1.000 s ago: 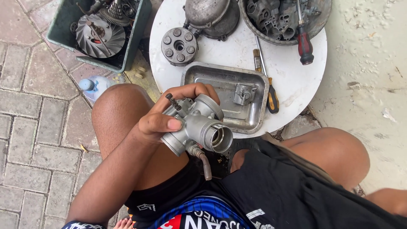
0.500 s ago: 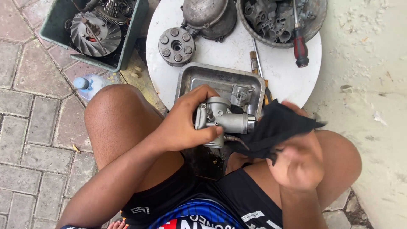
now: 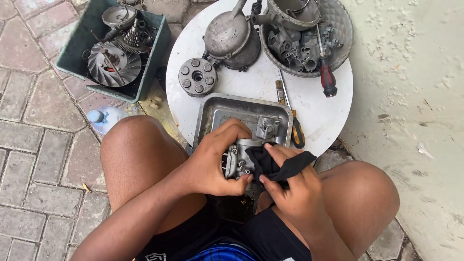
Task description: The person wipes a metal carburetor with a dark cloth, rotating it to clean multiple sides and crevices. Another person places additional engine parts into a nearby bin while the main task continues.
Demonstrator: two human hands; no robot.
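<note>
Grey cast metal sits between the person's knees: a small carburetor (image 3: 239, 157), held over the lap just in front of the near rim of a steel tray (image 3: 208, 113). The left hand (image 3: 215, 162) wraps it from the left side, fingers curled over the top and thumb tucked beneath, a firm hold. The right hand (image 3: 290, 188) presses a black rag (image 3: 278, 164) against the carburetor's right face, with fingers bent close around the cloth and the thumb pinning it down. Rag and carburetor are touching; part of the metal body is hidden under the cloth.

Inside the tray lies one small metal fitting (image 3: 267, 127), apart from the hands. The tray rests on a round white tabletop (image 3: 319, 108). Just beside the tray's right edge lies a screwdriver with a yellow and black handle (image 3: 296, 131). Further back stand a round clutch-like disc with studs (image 3: 197, 77) and a domed grey engine cover (image 3: 229, 36). A metal basin (image 3: 340, 34) at the table's far right holds assorted engine castings, and a red-handled screwdriver (image 3: 327, 77) leans over its rim. Off to the left, on the brick paving, a green plastic crate (image 3: 79, 55) holds a finned fan wheel and other parts, and a clear bottle with a blue cap (image 3: 104, 118) lies near the person's left knee.
</note>
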